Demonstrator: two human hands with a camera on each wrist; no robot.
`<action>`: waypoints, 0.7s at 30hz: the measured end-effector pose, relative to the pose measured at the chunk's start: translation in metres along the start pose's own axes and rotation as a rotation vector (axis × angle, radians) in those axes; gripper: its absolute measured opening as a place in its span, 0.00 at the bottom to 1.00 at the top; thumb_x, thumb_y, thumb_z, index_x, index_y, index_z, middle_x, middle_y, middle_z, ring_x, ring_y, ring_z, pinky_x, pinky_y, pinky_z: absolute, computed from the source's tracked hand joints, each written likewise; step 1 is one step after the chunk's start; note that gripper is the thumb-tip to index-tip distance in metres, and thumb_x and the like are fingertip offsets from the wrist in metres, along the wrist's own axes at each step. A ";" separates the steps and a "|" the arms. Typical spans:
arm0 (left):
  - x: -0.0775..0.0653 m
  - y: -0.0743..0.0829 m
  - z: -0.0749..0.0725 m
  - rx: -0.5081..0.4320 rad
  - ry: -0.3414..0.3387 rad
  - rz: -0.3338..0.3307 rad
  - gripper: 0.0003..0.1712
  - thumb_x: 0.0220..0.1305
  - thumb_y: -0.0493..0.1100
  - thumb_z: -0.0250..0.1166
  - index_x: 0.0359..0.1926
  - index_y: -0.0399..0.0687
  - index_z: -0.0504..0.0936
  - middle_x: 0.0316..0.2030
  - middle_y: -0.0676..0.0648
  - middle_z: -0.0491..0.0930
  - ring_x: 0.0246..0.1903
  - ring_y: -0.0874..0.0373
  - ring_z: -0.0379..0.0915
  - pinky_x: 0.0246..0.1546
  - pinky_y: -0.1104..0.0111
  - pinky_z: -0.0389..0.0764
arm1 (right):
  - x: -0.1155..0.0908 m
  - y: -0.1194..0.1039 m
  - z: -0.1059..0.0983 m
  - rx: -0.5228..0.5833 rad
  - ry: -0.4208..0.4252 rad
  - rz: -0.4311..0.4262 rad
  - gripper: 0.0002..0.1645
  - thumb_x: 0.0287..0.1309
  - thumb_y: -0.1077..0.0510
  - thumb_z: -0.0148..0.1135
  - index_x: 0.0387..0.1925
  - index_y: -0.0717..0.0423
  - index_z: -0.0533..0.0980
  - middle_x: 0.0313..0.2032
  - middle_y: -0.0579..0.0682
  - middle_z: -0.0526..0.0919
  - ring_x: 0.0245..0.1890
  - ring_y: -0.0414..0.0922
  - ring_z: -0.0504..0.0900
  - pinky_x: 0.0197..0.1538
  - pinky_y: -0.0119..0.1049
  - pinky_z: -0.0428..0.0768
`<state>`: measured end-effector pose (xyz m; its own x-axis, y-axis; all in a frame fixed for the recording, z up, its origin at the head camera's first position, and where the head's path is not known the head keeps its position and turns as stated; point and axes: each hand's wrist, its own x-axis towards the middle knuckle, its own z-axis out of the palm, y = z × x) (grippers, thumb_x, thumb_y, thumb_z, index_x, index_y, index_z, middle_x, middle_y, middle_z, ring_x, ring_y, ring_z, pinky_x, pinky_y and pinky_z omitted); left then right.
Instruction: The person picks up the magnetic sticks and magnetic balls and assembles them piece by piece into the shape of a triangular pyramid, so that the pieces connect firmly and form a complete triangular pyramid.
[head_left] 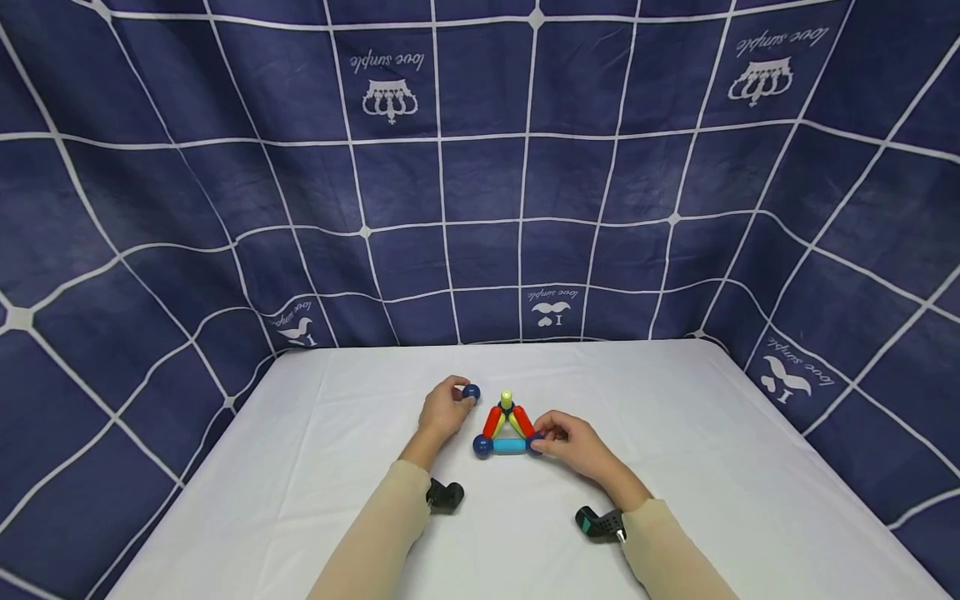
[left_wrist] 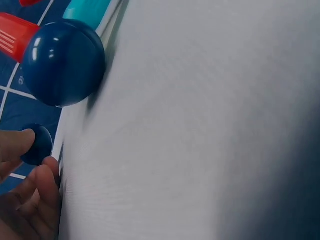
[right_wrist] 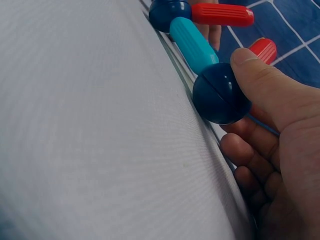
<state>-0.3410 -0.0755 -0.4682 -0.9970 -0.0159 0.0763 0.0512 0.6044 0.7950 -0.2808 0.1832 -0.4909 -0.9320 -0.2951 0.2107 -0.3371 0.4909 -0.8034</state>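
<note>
A small frame of rods and balls stands on the white table. A light blue rod [head_left: 509,446] forms its near side, between a dark blue ball [head_left: 482,446] at the left corner and another ball [right_wrist: 220,95] at the right. Red rods [head_left: 492,422] slope from these corners toward a yellow-green rod [head_left: 507,399] at the far point. My right hand [head_left: 573,446] pinches the right corner ball between thumb and fingers. Left of the frame's far point, my left hand [head_left: 445,408] pinches a separate dark blue ball [head_left: 471,392] by thumb and fingertips.
The white table [head_left: 360,400] backs onto a dark blue curtain [head_left: 480,183] with white grid lines, which also hangs on both sides. Black wrist devices [head_left: 597,523] stick out inward from both sleeves, low over the table.
</note>
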 end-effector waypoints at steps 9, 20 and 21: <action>-0.006 0.006 -0.006 -0.360 -0.031 -0.041 0.21 0.68 0.43 0.65 0.60 0.54 0.77 0.49 0.41 0.78 0.26 0.58 0.80 0.20 0.69 0.80 | 0.000 0.000 0.000 -0.011 0.005 0.009 0.12 0.56 0.52 0.73 0.41 0.47 0.80 0.34 0.44 0.81 0.33 0.39 0.76 0.40 0.28 0.76; -0.029 0.044 -0.007 -0.455 -0.147 0.091 0.20 0.67 0.43 0.65 0.59 0.51 0.79 0.48 0.41 0.81 0.40 0.54 0.81 0.44 0.57 0.85 | 0.000 -0.001 -0.001 -0.017 -0.009 0.031 0.13 0.57 0.51 0.73 0.41 0.47 0.80 0.34 0.44 0.81 0.34 0.41 0.76 0.40 0.28 0.75; -0.027 0.041 -0.004 -0.445 -0.150 0.100 0.20 0.66 0.44 0.66 0.58 0.53 0.79 0.48 0.43 0.81 0.40 0.57 0.80 0.44 0.58 0.84 | 0.000 -0.001 -0.001 -0.016 -0.009 0.028 0.13 0.57 0.50 0.73 0.41 0.47 0.80 0.34 0.44 0.81 0.34 0.41 0.76 0.40 0.28 0.76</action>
<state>-0.3117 -0.0531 -0.4354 -0.9817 0.1597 0.1038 0.1347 0.1965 0.9712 -0.2809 0.1833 -0.4892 -0.9399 -0.2882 0.1830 -0.3129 0.5125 -0.7996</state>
